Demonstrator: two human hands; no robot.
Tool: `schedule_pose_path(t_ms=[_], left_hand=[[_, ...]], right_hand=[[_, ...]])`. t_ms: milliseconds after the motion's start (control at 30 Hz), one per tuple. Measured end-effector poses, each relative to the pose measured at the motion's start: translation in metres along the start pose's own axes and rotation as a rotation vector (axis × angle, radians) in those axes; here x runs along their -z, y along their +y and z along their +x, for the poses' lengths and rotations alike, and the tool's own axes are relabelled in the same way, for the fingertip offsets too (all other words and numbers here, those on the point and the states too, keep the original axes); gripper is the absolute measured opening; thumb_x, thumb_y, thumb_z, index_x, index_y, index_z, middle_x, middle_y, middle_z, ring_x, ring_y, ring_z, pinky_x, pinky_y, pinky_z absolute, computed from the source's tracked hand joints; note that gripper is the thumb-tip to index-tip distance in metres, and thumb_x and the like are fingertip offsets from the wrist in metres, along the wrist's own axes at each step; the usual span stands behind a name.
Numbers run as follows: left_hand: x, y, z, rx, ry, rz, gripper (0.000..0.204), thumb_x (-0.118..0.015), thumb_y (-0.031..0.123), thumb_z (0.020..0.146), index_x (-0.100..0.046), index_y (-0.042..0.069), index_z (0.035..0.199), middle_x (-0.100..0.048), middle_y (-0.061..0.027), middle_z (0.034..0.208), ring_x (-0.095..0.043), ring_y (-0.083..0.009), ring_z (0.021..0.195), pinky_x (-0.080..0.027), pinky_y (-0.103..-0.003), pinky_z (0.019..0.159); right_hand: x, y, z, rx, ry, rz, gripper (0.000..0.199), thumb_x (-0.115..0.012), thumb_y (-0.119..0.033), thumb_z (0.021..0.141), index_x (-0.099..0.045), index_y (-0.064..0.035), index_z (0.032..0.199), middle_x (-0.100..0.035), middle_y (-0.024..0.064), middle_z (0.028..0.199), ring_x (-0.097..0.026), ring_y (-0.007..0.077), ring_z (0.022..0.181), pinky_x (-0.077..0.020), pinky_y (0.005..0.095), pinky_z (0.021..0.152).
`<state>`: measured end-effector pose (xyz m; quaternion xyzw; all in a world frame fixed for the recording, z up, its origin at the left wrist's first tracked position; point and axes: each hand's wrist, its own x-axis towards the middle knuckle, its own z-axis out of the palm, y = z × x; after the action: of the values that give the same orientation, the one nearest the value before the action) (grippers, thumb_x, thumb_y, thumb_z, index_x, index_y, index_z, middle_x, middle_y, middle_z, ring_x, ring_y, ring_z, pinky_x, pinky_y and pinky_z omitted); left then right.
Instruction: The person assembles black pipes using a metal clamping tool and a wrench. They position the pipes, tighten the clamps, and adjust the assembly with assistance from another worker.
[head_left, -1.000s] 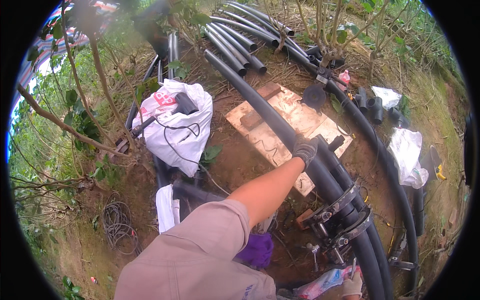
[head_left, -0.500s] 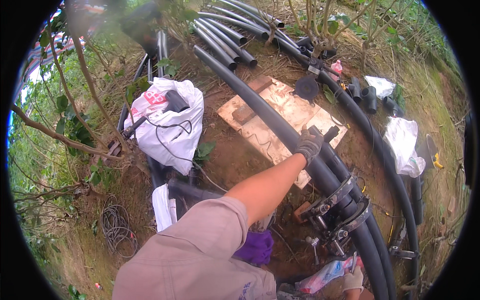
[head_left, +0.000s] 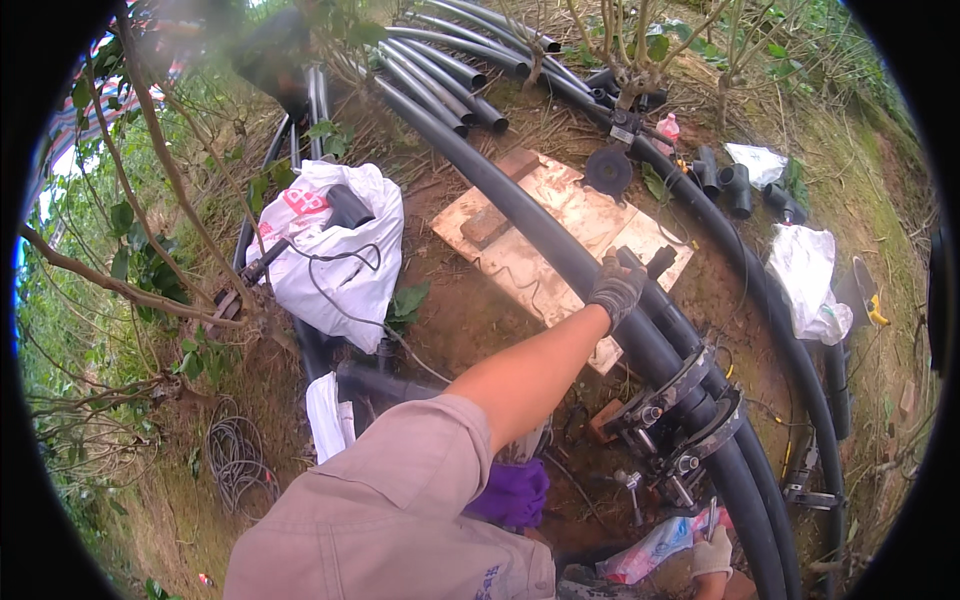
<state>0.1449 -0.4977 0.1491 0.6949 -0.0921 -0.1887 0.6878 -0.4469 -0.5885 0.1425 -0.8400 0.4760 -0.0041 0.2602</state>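
My left hand point(head_left: 617, 287), in a dirty grey-brown knit glove, is closed over a long black pipe point(head_left: 510, 205). Its fingers lie beside the end of a second black pipe point(head_left: 678, 320) that runs alongside. A metal ring clamp point(head_left: 690, 375) with bolts goes around the pipes further toward me. At the lower right, my right hand point(head_left: 712, 556), in a pale glove, is closed on a slim silver metal tool point(head_left: 712, 515); its exact kind is unclear. A T-shaped metal handle point(head_left: 632, 492) sticks out by the clamp.
A dirt-marked board point(head_left: 560, 215) with bricks lies beneath the pipe. On the left are a white sack point(head_left: 335, 255), branches and coiled cable point(head_left: 238, 460). Another black pipe point(head_left: 740, 260) curves along the right, near pipe fittings point(head_left: 737, 188) and a yellow-handled saw point(head_left: 865, 295).
My view has shifted slightly. My left hand keeps its place on the pipe, and my right hand with the silver tool has moved very little.
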Motion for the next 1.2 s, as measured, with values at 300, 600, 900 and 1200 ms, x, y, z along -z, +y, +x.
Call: schedule_pose_path(t_ms=[300, 600, 900, 1200], left_hand=[[0.001, 0.007, -0.006, -0.010, -0.032, 0.101, 0.097, -0.070, 0.027, 0.093, -0.005, -0.004, 0.159, -0.072, -0.0114, 0.090, -0.068, -0.0185, 0.079, -0.055, -0.033, 0.076], [-0.004, 0.009, -0.009, 0.010, 0.004, 0.030, 0.095, -0.071, 0.026, 0.092, -0.010, -0.001, 0.160, -0.071, -0.0085, 0.088, -0.068, -0.0188, 0.079, -0.055, -0.034, 0.076], [0.001, -0.006, 0.003, 0.014, -0.002, -0.007, 0.092, -0.072, 0.023, 0.092, -0.015, 0.003, 0.160, -0.068, -0.0098, 0.096, -0.068, -0.0208, 0.076, -0.056, -0.036, 0.071], [-0.007, 0.040, -0.030, 0.114, -0.115, -0.030, 0.085, -0.071, 0.024, 0.093, -0.020, 0.009, 0.159, -0.067, -0.0083, 0.106, -0.067, -0.0193, 0.076, -0.054, -0.034, 0.066]], right_hand=[[-0.003, 0.008, 0.003, 0.004, -0.006, 0.014, 0.021, -0.073, -0.012, 0.087, -0.056, 0.0007, 0.091, -0.065, 0.0175, 0.078, -0.064, 0.0315, 0.072, -0.0496, 0.0426, 0.071], [0.004, -0.010, -0.001, 0.007, -0.003, -0.014, 0.022, -0.073, -0.013, 0.087, -0.056, 0.0001, 0.091, -0.064, 0.0186, 0.077, -0.063, 0.0323, 0.071, -0.0484, 0.0451, 0.069], [0.006, -0.033, -0.009, -0.033, -0.013, -0.033, 0.022, -0.072, -0.015, 0.089, -0.057, 0.0006, 0.091, -0.065, 0.0198, 0.079, -0.063, 0.0348, 0.072, -0.0489, 0.0460, 0.071], [0.038, -0.076, -0.026, -0.126, -0.059, -0.092, 0.029, -0.073, -0.022, 0.088, -0.057, 0.0013, 0.096, -0.067, 0.0278, 0.088, -0.066, 0.0473, 0.086, -0.0501, 0.0497, 0.075]])
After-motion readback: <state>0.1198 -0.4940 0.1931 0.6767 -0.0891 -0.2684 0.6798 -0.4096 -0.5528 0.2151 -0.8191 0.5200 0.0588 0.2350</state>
